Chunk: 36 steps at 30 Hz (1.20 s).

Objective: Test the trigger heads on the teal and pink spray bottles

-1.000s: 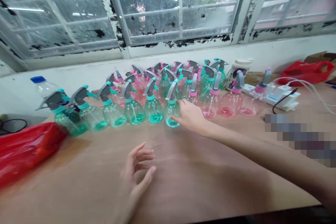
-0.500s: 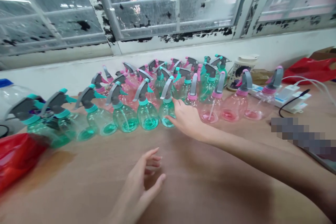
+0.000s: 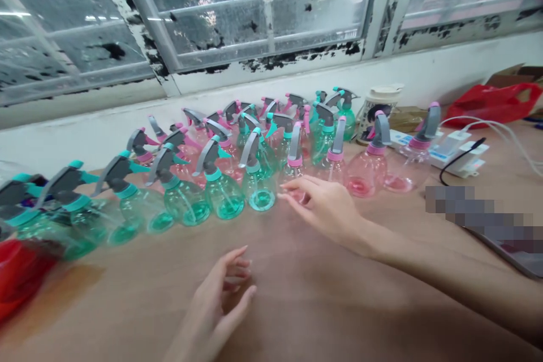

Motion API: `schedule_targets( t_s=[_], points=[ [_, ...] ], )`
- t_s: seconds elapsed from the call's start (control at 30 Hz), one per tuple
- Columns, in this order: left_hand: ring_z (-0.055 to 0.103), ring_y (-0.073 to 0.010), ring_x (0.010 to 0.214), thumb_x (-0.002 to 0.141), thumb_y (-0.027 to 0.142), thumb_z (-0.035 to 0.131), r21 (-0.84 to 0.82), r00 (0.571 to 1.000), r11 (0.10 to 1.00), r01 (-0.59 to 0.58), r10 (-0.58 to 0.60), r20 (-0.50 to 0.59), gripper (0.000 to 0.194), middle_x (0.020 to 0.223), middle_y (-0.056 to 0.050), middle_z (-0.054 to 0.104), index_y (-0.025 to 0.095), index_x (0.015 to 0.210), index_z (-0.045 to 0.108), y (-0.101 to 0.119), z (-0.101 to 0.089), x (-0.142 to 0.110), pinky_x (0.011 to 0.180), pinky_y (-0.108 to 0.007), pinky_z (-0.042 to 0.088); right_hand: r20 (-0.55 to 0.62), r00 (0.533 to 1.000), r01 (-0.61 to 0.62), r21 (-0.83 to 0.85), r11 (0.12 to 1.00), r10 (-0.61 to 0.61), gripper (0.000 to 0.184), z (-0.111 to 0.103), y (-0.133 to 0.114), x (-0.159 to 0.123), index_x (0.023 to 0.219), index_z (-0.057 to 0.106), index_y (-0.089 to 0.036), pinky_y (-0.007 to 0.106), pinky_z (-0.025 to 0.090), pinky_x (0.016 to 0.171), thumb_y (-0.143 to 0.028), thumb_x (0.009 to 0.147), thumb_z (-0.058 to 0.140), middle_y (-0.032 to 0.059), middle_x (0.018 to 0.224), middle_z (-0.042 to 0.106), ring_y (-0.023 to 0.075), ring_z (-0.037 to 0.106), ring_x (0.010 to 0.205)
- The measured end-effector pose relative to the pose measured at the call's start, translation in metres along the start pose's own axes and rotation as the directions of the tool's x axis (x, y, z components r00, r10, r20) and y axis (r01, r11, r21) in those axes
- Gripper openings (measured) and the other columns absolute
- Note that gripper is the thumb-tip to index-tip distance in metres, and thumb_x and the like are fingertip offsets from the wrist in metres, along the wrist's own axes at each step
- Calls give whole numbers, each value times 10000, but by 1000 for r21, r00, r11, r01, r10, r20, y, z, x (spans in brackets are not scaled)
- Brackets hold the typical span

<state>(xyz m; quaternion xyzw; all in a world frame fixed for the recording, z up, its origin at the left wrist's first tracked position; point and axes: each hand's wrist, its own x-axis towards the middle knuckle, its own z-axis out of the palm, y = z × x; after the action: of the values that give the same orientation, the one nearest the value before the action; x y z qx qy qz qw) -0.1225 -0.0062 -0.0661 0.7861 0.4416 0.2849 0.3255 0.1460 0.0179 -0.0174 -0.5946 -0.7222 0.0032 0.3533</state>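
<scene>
Several spray bottles stand in rows on the table, with grey trigger heads and clear green or pink bodies. At the right end of the green front row is a green spray bottle point(image 3: 259, 192). Just right of it, my right hand point(image 3: 326, 203) hovers with thumb and fingers apart and nothing between them. That hand partly hides a pink spray bottle point(image 3: 294, 163) behind it. Another pink spray bottle point(image 3: 360, 175) stands farther right. My left hand point(image 3: 224, 288) is over the bare tabletop, fingers curved and apart, holding nothing.
A red plastic bag point(image 3: 21, 271) lies at the left edge beside the green bottles. On the right are a paper cup point(image 3: 377, 110), a white power strip point(image 3: 460, 155) with cables, and another red bag point(image 3: 494, 103). A windowed wall runs behind the table point(image 3: 139, 294).
My right hand has let go of the green spray bottle and drawn back to the right. My left hand stays open over the table. The view has shifted, so the front-row bottles look closer.
</scene>
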Motion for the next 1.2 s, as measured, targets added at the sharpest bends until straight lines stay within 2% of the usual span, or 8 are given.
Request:
schedule_targets(
  t_s=[0.13, 0.27, 0.37, 0.6, 0.7, 0.8, 1.0, 1.2],
  points=[
    [716, -213, 856, 901, 347, 563, 24, 999, 1000, 5, -5, 36, 373, 1051, -63, 683, 319, 1264, 486, 7, 6, 6, 724, -343, 621, -91, 990, -107, -11, 994, 106, 275, -13, 31, -4, 1094, 667, -194, 337, 520, 717, -374, 908, 576, 66, 1060, 732, 205, 699, 766],
    [710, -212, 891, 905, 350, 547, 85, 997, 995, -61, 57, 43, 372, 1053, -53, 680, 327, 1267, 461, 21, 14, 15, 733, -346, 619, -86, 986, -150, -40, 988, 146, 591, -8, 38, 7, 1373, 488, -131, 426, 514, 847, -448, 886, 596, 151, 1256, 652, 294, 679, 996],
    [706, -213, 909, 908, 340, 539, 102, 996, 991, -83, 78, 52, 370, 1056, -52, 685, 324, 1268, 456, 31, 16, 20, 738, -346, 615, -37, 980, -194, -12, 981, 194, 725, 2, 36, 19, 1429, 405, -107, 450, 507, 871, -504, 861, 618, 192, 1299, 615, 339, 623, 1124],
    [714, -208, 858, 900, 342, 555, 70, 997, 996, -53, 49, 54, 345, 1016, -52, 704, 311, 1240, 508, 41, 15, 19, 703, -324, 610, 96, 968, -228, -39, 973, 231, 554, 5, 35, 30, 1233, 548, -116, 427, 498, 839, -502, 849, 643, 179, 1153, 669, 340, 631, 1096],
    [718, -218, 826, 879, 342, 579, 28, 999, 999, -25, 24, 38, 296, 984, -61, 716, 287, 1171, 574, 47, 16, 19, 652, -316, 608, 127, 968, -206, -78, 976, 214, 559, -2, 28, 18, 1197, 552, -120, 408, 502, 769, -531, 832, 650, 169, 1130, 669, 341, 649, 1040],
    [711, -251, 904, 856, 359, 601, -40, 999, 999, 17, -18, -29, 300, 999, -79, 715, 253, 1137, 602, 57, 20, 27, 739, -379, 608, 155, 980, -117, -83, 990, 129, 528, -9, 17, -3, 1192, 540, -141, 369, 494, 696, -530, 846, 626, 149, 1161, 651, 312, 664, 980],
    [587, -320, 1183, 746, 392, 709, -168, 988, 985, -38, 12, -155, 583, 1335, -142, 561, 212, 1262, 507, 89, 36, 48, 946, -502, 519, 218, 975, -34, -69, 997, 48, 408, -18, -14, -50, 1115, 575, -185, 333, 456, 543, -479, 836, 624, 94, 1121, 647, 267, 686, 798],
    [657, -245, 952, 743, 333, 702, -155, 981, 984, -85, 56, -186, 510, 1122, -71, 653, 239, 1220, 547, 104, 47, 45, 846, -413, 547, 200, 975, 99, -16, 995, -94, 539, -14, -38, -78, 1151, 574, -198, 345, 484, 522, -591, 789, 641, 85, 1064, 651, 252, 685, 710]
  ],
)
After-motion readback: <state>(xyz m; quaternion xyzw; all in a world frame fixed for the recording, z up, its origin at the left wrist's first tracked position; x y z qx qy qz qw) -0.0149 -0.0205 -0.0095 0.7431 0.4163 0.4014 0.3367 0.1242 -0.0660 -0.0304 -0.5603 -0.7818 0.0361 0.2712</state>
